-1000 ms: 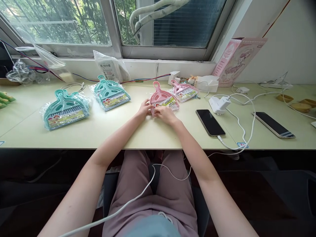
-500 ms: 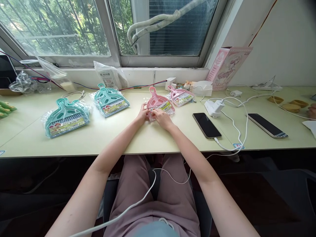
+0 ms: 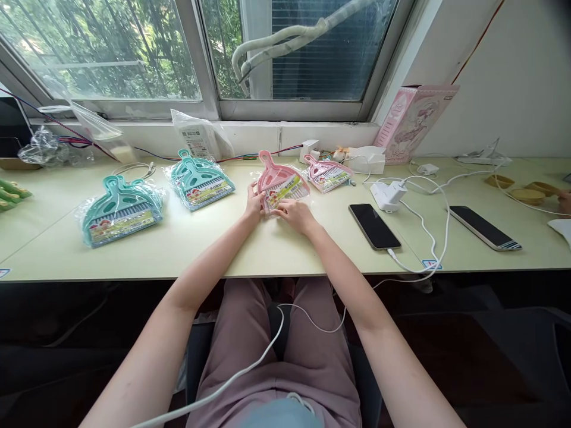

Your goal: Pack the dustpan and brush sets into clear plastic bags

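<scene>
At the middle of the pale yellow-green table [image 3: 169,232], near the window wall, lies the pink plastic dustpan-and-brush set in a clear wrapper [image 3: 280,177], its looped handle pointing away from the person and its printed label facing up. The left hand [image 3: 254,205] has its fingers curled around the lower left edge, grasping wrapper and rim together; the right hand [image 3: 295,213] lays its fingertips on the lower edge, though whether they pinch it or merely rest there I cannot tell, since the back of the hand hides the grip. A second, pink wrapped set [image 3: 329,173] lies just beyond, to the right, while two teal plastic wrapped sets, one nearer [image 3: 120,211] and one farther [image 3: 200,178], lie to the left. The pink set should be light and fairly stiff, with the bristles the only springy part; the loose film looks slick and apt to slide or crease, and could tear if pulled hard. The firmest hold would be the rigid pan rim through the film, or the narrow handle neck.
</scene>
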Demonstrator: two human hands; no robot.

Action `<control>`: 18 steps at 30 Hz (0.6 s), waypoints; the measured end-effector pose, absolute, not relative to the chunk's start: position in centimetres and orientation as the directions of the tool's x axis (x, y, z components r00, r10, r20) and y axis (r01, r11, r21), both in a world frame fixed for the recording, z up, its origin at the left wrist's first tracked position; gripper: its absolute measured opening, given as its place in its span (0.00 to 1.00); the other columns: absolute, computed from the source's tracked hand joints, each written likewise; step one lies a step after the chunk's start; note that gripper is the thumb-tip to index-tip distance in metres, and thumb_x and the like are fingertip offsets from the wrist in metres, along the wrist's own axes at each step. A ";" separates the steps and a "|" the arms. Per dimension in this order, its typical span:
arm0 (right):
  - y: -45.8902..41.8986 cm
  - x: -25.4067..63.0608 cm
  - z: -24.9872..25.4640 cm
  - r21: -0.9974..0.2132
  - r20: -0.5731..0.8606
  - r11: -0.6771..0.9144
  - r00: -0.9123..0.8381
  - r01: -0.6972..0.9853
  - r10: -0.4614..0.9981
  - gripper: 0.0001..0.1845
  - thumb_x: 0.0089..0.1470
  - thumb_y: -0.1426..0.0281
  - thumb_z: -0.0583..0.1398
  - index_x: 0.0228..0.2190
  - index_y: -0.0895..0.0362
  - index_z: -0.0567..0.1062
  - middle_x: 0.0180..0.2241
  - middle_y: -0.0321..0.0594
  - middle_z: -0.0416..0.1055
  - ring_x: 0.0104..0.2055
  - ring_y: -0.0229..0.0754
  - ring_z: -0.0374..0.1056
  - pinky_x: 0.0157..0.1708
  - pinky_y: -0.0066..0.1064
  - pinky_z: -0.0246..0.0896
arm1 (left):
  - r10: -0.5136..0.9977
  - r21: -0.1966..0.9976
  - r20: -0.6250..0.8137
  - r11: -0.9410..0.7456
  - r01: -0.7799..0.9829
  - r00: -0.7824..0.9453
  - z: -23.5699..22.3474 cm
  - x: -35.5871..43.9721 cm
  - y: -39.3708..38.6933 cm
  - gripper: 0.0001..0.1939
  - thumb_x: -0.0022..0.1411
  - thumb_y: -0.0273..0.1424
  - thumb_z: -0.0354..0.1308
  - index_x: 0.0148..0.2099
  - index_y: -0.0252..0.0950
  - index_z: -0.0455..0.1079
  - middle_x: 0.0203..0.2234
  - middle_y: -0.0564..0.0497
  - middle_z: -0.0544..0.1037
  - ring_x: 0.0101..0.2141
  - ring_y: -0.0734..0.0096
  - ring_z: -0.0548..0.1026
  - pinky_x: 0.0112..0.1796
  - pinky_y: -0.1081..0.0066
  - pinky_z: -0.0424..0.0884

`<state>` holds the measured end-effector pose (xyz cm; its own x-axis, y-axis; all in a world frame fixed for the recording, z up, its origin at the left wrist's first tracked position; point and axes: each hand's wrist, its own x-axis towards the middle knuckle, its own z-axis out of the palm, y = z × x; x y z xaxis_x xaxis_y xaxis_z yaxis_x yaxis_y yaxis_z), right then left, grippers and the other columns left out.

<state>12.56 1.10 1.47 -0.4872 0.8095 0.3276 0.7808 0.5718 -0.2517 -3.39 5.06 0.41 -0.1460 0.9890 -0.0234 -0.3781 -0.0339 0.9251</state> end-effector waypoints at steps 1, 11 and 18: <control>1.1 12.6 1.5 -0.267 0.314 0.541 -0.459 0.797 0.831 0.18 0.68 0.60 0.54 0.37 0.55 0.81 0.43 0.45 0.77 0.44 0.45 0.72 0.37 0.31 0.58 | 0.985 0.913 -0.029 -0.044 -0.406 -0.172 0.5 -3.6 5.2 0.30 0.55 0.22 0.57 0.59 0.47 0.59 0.41 0.53 0.79 0.31 0.73 0.78 0.28 0.77 0.73; 1.7 13.4 1.5 -0.400 0.467 0.385 -0.177 0.832 0.866 0.17 0.67 0.71 0.51 0.50 0.55 0.77 0.45 0.46 0.77 0.50 0.50 0.68 0.44 0.37 0.63 | 0.973 0.880 -0.079 -0.033 -0.473 -0.215 0.8 -4.0 5.3 0.30 0.55 0.24 0.61 0.58 0.47 0.59 0.41 0.54 0.79 0.32 0.72 0.79 0.34 0.73 0.76; 1.7 13.8 1.7 -0.362 0.535 0.307 -0.073 0.880 0.841 0.17 0.68 0.66 0.51 0.44 0.58 0.78 0.45 0.50 0.76 0.52 0.54 0.65 0.48 0.40 0.61 | 0.978 0.844 -0.082 -0.035 -0.535 -0.193 0.5 -3.9 5.5 0.27 0.57 0.21 0.57 0.57 0.45 0.60 0.38 0.55 0.79 0.32 0.72 0.79 0.35 0.71 0.76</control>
<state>13.78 1.65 1.68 -0.0733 0.8414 0.5354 0.8804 0.3068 -0.3616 -3.95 5.46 0.53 -0.1928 0.9778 -0.0820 -0.5349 -0.0346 0.8442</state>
